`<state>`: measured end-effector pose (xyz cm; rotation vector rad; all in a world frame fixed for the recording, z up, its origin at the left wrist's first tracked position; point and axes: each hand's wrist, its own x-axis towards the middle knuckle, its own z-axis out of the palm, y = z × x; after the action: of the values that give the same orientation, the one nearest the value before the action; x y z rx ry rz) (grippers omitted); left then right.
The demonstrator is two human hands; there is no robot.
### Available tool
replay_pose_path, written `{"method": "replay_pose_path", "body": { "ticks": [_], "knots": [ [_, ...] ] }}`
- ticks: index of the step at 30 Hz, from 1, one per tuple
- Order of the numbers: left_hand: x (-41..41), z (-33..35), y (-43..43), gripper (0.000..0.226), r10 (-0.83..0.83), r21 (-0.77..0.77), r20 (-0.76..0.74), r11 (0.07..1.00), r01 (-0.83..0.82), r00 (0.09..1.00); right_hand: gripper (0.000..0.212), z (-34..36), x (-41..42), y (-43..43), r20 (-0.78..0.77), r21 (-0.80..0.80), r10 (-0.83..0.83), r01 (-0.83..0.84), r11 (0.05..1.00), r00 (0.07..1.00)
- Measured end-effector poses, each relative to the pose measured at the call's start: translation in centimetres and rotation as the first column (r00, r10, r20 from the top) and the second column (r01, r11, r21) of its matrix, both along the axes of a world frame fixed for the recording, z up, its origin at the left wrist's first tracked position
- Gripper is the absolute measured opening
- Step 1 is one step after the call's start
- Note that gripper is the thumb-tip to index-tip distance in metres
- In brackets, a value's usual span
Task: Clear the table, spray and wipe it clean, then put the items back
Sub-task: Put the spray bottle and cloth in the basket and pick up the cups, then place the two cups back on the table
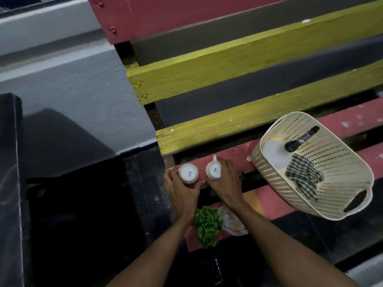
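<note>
Both hands are clamped on 2 upturned white ceramic cups on the red slatted surface (269, 200): left hand (180, 189) grips the left cup (188, 174), right hand (227, 179) the handled cup (213, 170). They are probably light, stiff, slick and chippable, best held round the sides. A green plant (207, 223) crowds the wrists. The basket (335, 162) with spray bottle (300, 139) and checked cloth (303, 175) sits to the right.

Body parts in view: two forearms and two hands, nothing further. The left forearm (165, 249) and right forearm (286, 255) are uncovered along their whole visible length, from the lower frame edge to the wrist. The left grip (182, 189) and right grip (226, 181) are likewise bare. Build is slim. Knuckle ridges and tendon lines show on the backs of both grips. Light is dim and the picture soft; nail detail cannot be determined.
</note>
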<state>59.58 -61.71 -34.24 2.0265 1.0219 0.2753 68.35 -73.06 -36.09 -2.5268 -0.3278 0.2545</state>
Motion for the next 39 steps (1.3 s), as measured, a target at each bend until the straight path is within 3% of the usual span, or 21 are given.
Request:
{"method": "replay_pose_path", "body": {
  "ticks": [4, 12, 16, 20, 28, 35, 39],
  "knots": [
    [0.8, 0.0, -0.6, 0.074, 0.082, 0.004, -0.009, 0.997, -0.082, 0.997, 0.064, -1.0, 0.0, 0.1, 0.007, 0.004, -0.005, 0.005, 1.000, 1.000],
    [-0.4, 1.4, 0.8, 0.057, -0.018, 0.024, 0.088, 1.000, 0.016, 0.996, 0.050, 2.3, -0.8, -0.2, 0.075, 0.135, -0.041, 0.031, 0.990, 0.996],
    [-2.9, 7.5, 2.9, 0.057, -0.095, 0.076, 0.206, 0.994, 0.081, 0.974, 0.045, 7.8, -2.0, -0.3, 0.058, 0.168, -0.042, 0.032, 0.985, 0.997],
    [-7.3, 16.7, 5.9, 0.062, -0.102, 0.089, 0.317, 0.993, 0.078, 0.943, 0.059, 15.5, -4.8, 2.2, 0.008, 0.265, -0.013, 0.010, 0.964, 1.000],
    [-21.5, 30.1, 16.9, 0.074, -0.001, 0.119, 0.379, 0.992, -0.048, 0.925, 0.057, 28.6, -16.3, 15.6, -0.027, 0.393, 0.142, -0.120, 0.912, 0.989],
    [-38.6, 31.0, 32.8, 0.065, 0.170, 0.116, 0.342, 0.968, -0.221, 0.924, 0.044, 31.6, -30.1, 31.2, 0.035, 0.370, 0.321, -0.311, 0.875, 0.946],
    [-47.9, 30.3, 43.3, 0.064, 0.183, 0.057, 0.324, 0.976, -0.212, 0.928, 0.040, 30.2, -38.8, 40.9, 0.005, 0.347, 0.288, -0.272, 0.898, 0.958]
  ]
}}
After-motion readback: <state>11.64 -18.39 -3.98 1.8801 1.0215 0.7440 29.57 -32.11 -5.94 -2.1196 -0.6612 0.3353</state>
